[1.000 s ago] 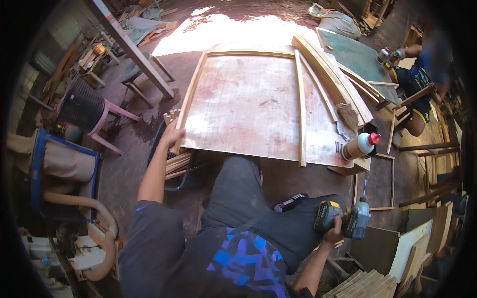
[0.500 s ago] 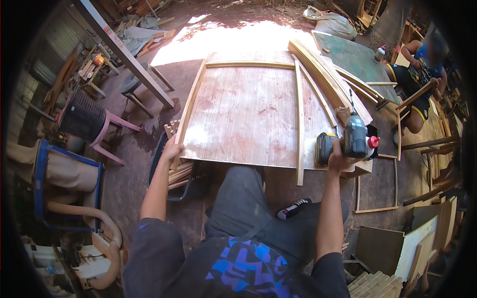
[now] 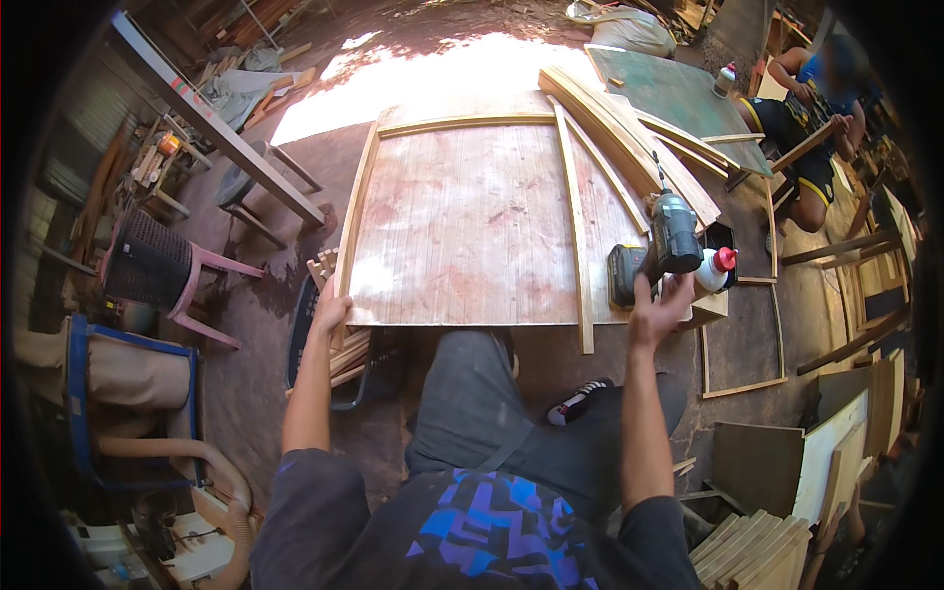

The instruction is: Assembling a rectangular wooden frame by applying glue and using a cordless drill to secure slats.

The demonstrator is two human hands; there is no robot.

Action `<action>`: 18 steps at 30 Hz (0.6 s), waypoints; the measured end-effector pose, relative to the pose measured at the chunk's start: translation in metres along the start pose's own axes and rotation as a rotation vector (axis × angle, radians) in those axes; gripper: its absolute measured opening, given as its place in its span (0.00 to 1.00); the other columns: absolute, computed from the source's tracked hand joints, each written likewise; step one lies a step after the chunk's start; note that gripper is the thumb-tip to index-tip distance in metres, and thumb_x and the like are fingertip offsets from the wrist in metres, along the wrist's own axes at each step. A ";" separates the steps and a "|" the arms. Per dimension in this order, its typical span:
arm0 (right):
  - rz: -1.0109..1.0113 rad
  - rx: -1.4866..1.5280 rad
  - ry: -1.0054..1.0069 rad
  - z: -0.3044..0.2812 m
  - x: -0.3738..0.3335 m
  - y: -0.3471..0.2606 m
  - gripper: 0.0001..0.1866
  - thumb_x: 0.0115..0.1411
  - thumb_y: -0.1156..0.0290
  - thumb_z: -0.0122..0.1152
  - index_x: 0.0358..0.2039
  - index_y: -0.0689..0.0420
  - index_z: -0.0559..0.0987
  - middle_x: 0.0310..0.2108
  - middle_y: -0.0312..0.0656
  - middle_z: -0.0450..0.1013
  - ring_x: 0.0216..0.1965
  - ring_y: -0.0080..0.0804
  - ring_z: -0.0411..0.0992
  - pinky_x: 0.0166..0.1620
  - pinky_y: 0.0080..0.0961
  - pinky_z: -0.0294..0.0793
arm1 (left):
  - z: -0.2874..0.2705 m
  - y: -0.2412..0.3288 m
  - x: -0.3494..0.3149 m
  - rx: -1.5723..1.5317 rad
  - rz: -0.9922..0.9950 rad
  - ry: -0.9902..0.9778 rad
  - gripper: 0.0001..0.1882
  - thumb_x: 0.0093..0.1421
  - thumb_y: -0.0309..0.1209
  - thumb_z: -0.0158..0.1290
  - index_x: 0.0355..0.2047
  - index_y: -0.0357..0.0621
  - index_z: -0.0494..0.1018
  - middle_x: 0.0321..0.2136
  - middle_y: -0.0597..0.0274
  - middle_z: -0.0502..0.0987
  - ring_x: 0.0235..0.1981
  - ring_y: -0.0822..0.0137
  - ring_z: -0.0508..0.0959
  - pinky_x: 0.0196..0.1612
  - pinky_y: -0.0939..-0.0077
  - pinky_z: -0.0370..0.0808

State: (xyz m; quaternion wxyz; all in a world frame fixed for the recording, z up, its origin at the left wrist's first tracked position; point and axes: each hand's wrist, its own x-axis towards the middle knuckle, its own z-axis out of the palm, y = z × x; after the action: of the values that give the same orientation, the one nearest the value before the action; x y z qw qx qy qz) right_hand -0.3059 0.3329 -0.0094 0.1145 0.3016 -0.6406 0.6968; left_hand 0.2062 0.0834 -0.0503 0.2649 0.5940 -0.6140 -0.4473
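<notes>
Dirt-floored and crowded with offcuts, an open-air carpentry yard surrounds a person seated low before a large plywood panel (image 3: pixel 472 236) lying flat on the ground. Nearest the camera, the knees press up to the panel's near edge. The left hand (image 3: pixel 329 313) is clamped over the panel's near left corner, apparently to keep it from sliding. The right hand (image 3: pixel 657 310) is wrapped around the grip of a cordless drill (image 3: pixel 661 251), raised over the panel's right side beside a thin wooden batten (image 3: pixel 573 226) that runs front to back across the sheet. Just right of the drill stands a white glue bottle (image 3: pixel 713 270) with a red cap, within easy reach. Wood strips frame the panel's left and far edges, and loose laths (image 3: pixel 629 147) pile at its far right corner, leaving the centre bare. Farther off, a second person (image 3: pixel 806 128) crouches by a green board (image 3: pixel 678 98); a pink chair (image 3: pixel 162 270) stands at left.
</notes>
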 end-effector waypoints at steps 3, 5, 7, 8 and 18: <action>-0.035 -0.324 -0.246 -0.044 -0.061 -0.038 0.37 0.52 0.70 0.70 0.62 0.62 0.68 0.41 0.45 0.71 0.46 0.40 0.73 0.52 0.35 0.72 | -0.001 -0.013 0.008 0.062 -0.008 0.030 0.38 0.49 0.14 0.47 0.64 0.38 0.64 0.53 0.53 0.75 0.55 0.61 0.75 0.58 0.72 0.70; 0.061 -0.417 -0.591 -0.047 -0.088 -0.045 0.35 0.56 0.67 0.66 0.64 0.55 0.68 0.43 0.47 0.74 0.39 0.44 0.74 0.45 0.35 0.75 | 0.000 -0.016 0.013 0.045 0.010 0.015 0.38 0.48 0.14 0.47 0.64 0.36 0.63 0.54 0.52 0.74 0.56 0.60 0.74 0.59 0.71 0.69; 0.146 -0.447 -0.627 -0.044 -0.100 -0.043 0.33 0.59 0.65 0.64 0.65 0.53 0.68 0.45 0.51 0.75 0.40 0.49 0.76 0.44 0.39 0.75 | 0.003 -0.014 0.015 0.037 0.054 -0.021 0.38 0.47 0.14 0.48 0.64 0.36 0.63 0.55 0.51 0.74 0.57 0.59 0.74 0.60 0.71 0.68; 0.184 -0.446 -0.669 -0.040 -0.101 -0.041 0.31 0.61 0.63 0.61 0.65 0.51 0.68 0.47 0.55 0.76 0.41 0.54 0.77 0.43 0.44 0.76 | 0.003 -0.011 0.015 0.023 0.044 -0.005 0.39 0.46 0.14 0.48 0.63 0.35 0.63 0.55 0.51 0.73 0.58 0.58 0.73 0.60 0.71 0.68; 0.185 -0.641 -0.875 -0.029 -0.094 -0.037 0.32 0.65 0.64 0.54 0.67 0.57 0.59 0.28 0.60 0.78 0.27 0.65 0.76 0.33 0.57 0.75 | 0.000 -0.032 0.037 0.290 0.154 0.040 0.43 0.49 0.21 0.51 0.69 0.37 0.55 0.63 0.39 0.63 0.66 0.47 0.63 0.66 0.64 0.61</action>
State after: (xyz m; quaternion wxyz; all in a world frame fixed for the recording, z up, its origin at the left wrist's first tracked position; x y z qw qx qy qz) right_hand -0.2195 0.3877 -0.0324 -0.1382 0.4555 -0.8325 0.2835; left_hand 0.2166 0.0514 -0.0857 0.2220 0.5861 -0.7103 -0.3204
